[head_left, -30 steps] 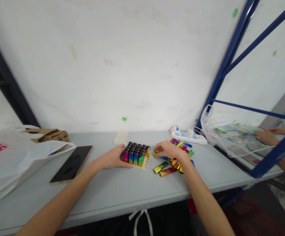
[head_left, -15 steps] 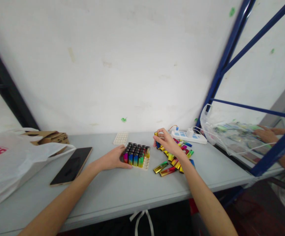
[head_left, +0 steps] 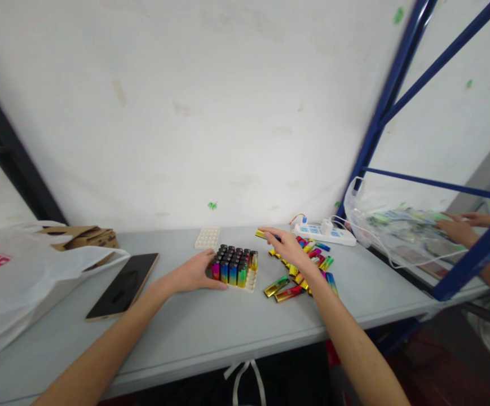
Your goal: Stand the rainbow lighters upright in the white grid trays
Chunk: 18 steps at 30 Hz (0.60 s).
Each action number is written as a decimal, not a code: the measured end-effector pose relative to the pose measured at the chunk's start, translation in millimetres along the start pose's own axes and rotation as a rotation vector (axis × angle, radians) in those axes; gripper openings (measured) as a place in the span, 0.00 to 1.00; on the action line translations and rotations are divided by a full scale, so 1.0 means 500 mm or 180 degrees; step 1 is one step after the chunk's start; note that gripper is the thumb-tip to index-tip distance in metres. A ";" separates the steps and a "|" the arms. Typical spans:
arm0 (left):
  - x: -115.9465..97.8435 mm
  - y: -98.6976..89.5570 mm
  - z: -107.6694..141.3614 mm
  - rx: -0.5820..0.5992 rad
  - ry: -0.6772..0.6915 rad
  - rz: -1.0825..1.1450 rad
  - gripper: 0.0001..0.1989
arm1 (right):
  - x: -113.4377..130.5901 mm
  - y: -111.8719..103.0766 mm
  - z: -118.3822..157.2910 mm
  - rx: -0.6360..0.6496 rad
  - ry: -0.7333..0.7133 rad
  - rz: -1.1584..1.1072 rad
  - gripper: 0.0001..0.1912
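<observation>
My left hand point(head_left: 198, 269) grips the left side of a block of upright lighters point(head_left: 233, 273), thumb along the front and fingers at the back. These lighters have black tops and shiny coloured bodies, and they stand in rows in a white holed tray point(head_left: 251, 280). Several holes along the tray's right side hold nothing. Above and right of the tray, my right hand point(head_left: 286, 246) pinches a lighter point(head_left: 260, 233) whose gold end points left; its other end is mostly hidden by the fingers. Beneath and beside that hand lies a pile of loose lighters point(head_left: 287, 294) in mixed colours.
A second white holed tray point(head_left: 207, 237) lies near the wall. To the left are a phone point(head_left: 123, 286), a white plastic bag point(head_left: 29, 282) and folded cardboard point(head_left: 88, 239). A power strip point(head_left: 327, 233) sits behind the pile. Another person's hands point(head_left: 460, 228) are beyond the blue frame point(head_left: 375, 127).
The lighter in my right hand has tipped from upright to nearly level, its gold end now pointing left. That hand has shifted slightly lower. My left hand stays on the block.
</observation>
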<state>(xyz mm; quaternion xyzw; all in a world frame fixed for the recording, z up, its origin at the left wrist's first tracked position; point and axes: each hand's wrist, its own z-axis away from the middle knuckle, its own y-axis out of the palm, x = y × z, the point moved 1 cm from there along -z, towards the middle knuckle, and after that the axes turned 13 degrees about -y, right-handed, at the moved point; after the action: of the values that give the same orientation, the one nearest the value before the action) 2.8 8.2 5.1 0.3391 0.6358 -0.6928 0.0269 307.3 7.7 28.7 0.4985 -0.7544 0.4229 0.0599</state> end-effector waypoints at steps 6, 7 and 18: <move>0.007 0.004 -0.003 -0.0004 0.0037 0.0027 0.38 | 0.007 0.002 -0.002 -0.0163 0.0273 -0.0096 0.21; 0.008 0.004 -0.004 -0.0007 0.0030 0.0015 0.38 | 0.010 0.001 -0.003 -0.0094 0.0260 -0.0145 0.23; -0.001 0.000 0.000 0.0010 0.0013 -0.0029 0.35 | 0.031 0.021 0.000 0.0103 0.0252 -0.0827 0.24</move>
<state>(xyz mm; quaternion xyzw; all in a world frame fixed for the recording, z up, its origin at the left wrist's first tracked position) 3.2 8.0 5.7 0.3377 0.6363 -0.6932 0.0220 291.4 -1.8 30.5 0.5759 -0.6736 0.4430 0.1358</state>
